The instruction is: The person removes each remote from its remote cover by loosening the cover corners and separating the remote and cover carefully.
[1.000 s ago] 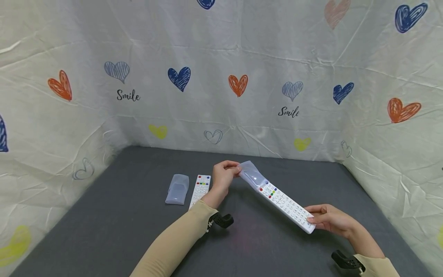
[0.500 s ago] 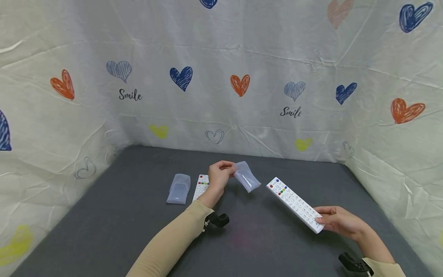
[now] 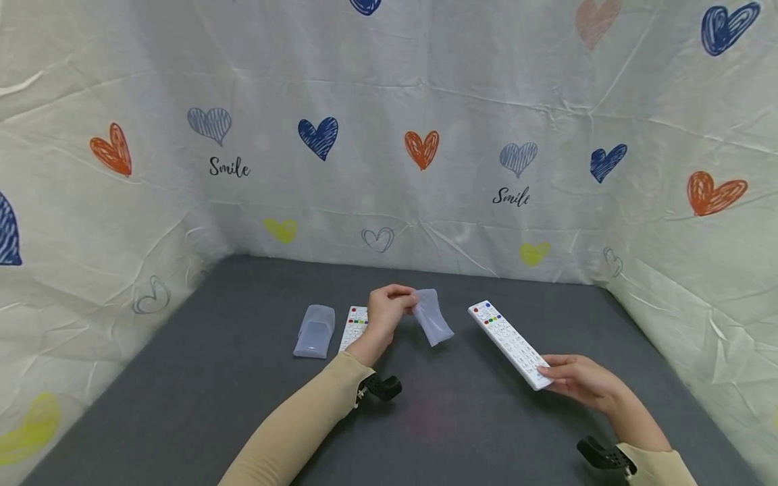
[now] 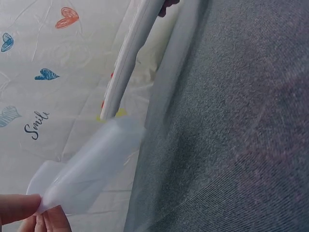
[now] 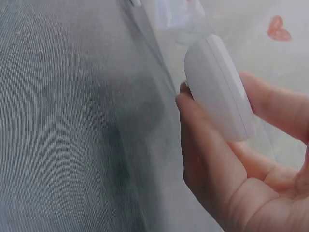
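Clear cover (image 3: pixel 433 325) is now off the remote (image 3: pixel 509 344); left hand (image 3: pixel 389 312) pinches it, right hand (image 3: pixel 577 381) grips the bare remote's end.

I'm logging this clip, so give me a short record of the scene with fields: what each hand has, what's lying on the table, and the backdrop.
left hand: left hand pinches a clear sleeve, held off the table
right hand: right hand grips the near end of a white remote, bare of any sleeve
on table: second remote, partly behind the left hand; second clear sleeve beside it
surface: grey table
backdrop: white sheet with hearts
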A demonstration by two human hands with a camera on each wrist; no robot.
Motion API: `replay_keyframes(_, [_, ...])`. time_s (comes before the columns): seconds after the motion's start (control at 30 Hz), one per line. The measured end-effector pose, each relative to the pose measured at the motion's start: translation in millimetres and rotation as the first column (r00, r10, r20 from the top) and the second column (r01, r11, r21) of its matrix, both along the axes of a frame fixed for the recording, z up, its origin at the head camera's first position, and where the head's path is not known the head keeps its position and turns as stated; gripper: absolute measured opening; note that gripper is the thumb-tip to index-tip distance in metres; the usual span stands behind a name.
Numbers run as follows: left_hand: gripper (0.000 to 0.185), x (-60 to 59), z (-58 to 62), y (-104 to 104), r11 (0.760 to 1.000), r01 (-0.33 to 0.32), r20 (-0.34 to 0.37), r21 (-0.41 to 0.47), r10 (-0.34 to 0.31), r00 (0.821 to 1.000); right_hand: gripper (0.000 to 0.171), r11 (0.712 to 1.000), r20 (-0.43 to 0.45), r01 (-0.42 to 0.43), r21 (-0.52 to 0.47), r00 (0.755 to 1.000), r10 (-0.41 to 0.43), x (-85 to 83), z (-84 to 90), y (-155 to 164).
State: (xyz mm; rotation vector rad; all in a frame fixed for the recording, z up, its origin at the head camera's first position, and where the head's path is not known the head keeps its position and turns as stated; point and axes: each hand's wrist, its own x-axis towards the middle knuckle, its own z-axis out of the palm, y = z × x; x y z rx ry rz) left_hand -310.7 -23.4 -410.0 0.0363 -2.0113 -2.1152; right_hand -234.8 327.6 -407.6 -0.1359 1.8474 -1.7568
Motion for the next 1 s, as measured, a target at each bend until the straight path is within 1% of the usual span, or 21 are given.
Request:
replay_keyframes(0.17, [0.012, 1.4, -0.9, 1.4, 0.998, 0.057, 0.071, -0.022, -0.056, 0.996, 0.073, 0.999, 0.012, 0.035, -0.015, 0.999, -0.035, -1.7, -1.3, -12.5])
replay_keyframes(0.4, [0.013, 1.5, -4.2, 3.5, 0.992, 0.121, 0.132, -0.023, -0.117, 0.984, 0.070, 0.998, 0.021, 0.065, 0.022, 0.998, -0.066, -3.6, -2.3, -29.5])
replay_keyframes(0.53, [0.015, 1.6, -3.5, 4.7, 0.985, 0.172, 0.174, -0.002, -0.169, 0.970, 0.067, 0.997, 0.012, 0.061, 0.039, 0.998, -0.061, -3.4, -2.2, -38.0])
replay_keyframes(0.63, [0.017, 1.8, -3.4, 5.6, 0.976, 0.217, 0.205, 0.025, -0.217, 0.954, 0.064, 0.997, 0.002, 0.055, 0.052, 0.998, -0.055, -2.3, -2.1, -42.6])
replay_keyframes(0.77, [0.020, 0.0, -5.3, 6.0, 0.962, 0.271, 0.233, 0.037, -0.272, 0.934, 0.062, 0.996, -0.003, 0.066, 0.061, 0.998, -0.065, -0.4, -1.7, -45.8])
replay_keyframes(0.83, [0.020, -1.3, -6.4, 5.9, 0.957, 0.286, 0.246, 0.037, -0.287, 0.926, 0.061, 0.995, -0.007, 0.072, 0.069, 0.997, -0.072, 0.2, -2.3, -46.5])
replay_keyframes(0.9, [0.020, -2.6, -7.8, 6.0, 0.956, 0.290, 0.256, 0.032, -0.289, 0.922, 0.060, 0.993, -0.008, 0.077, 0.084, 0.997, -0.076, 0.9, -2.7, -47.6])
replay_keyframes(0.93, [0.020, -3.1, -8.4, 6.0, 0.957, 0.289, 0.262, 0.027, -0.286, 0.922, 0.059, 0.993, -0.010, 0.075, 0.095, 0.997, -0.074, 1.2, -3.1, -48.1])
replay_keyframes(1.0, [0.019, -3.5, -9.7, 6.7, 0.959, 0.284, 0.259, 0.004, -0.276, 0.926, 0.058, 0.991, -0.012, 0.075, 0.115, 0.997, -0.074, 1.6, -3.8, -49.4])
